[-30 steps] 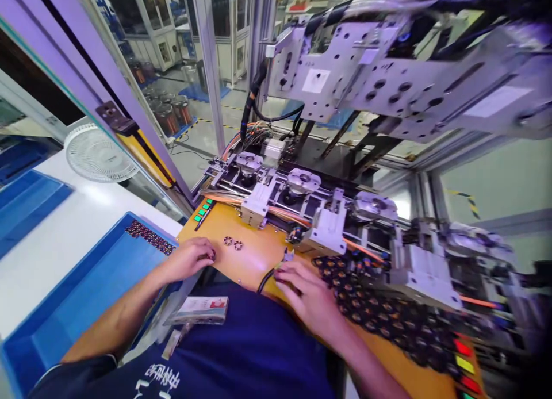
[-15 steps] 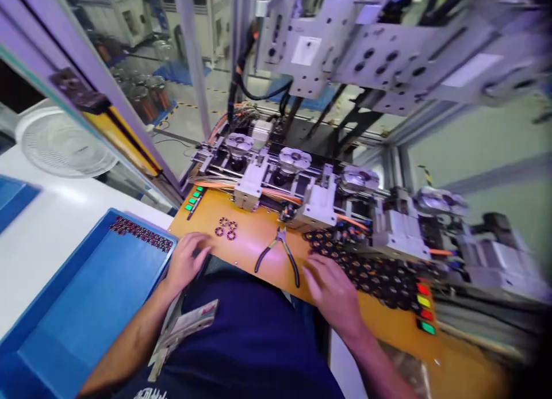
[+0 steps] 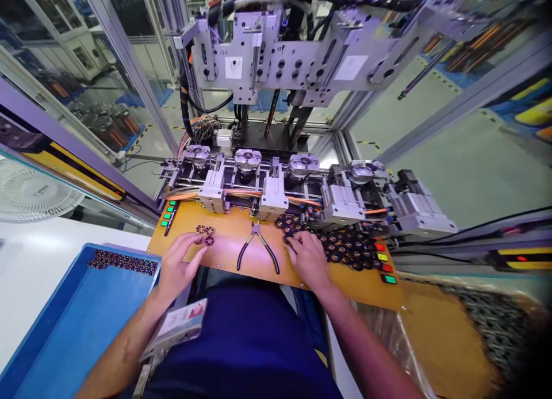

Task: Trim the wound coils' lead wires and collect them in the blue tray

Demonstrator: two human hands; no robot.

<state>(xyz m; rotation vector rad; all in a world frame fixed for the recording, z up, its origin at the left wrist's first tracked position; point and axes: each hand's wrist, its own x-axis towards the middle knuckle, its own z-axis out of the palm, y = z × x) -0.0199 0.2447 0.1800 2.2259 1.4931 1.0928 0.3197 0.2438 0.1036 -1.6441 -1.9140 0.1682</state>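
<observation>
My left hand (image 3: 177, 265) rests on the near edge of the orange work board (image 3: 228, 252), fingers spread, its tips just short of three small dark rings (image 3: 205, 234). My right hand (image 3: 307, 257) lies on the same board with its fingers on the left edge of a pile of several dark rings (image 3: 345, 244); whether it grips one I cannot tell. A pair of black-handled cutting pliers (image 3: 257, 246) lies on the board between both hands, touched by neither.
Behind the board stands a machine with a row of round metal fixtures (image 3: 248, 157) and a plate head (image 3: 297, 54) above. A blue tray (image 3: 81, 313) with a row of rings (image 3: 123, 262) sits left. Coloured buttons (image 3: 385, 267), a fan (image 3: 30, 192), and a box of parts (image 3: 487, 324) at right.
The right hand let go of the pliers, which now lie on the board, and moved right onto the ring pile. The left hand drew back slightly. The view swung rightward.
</observation>
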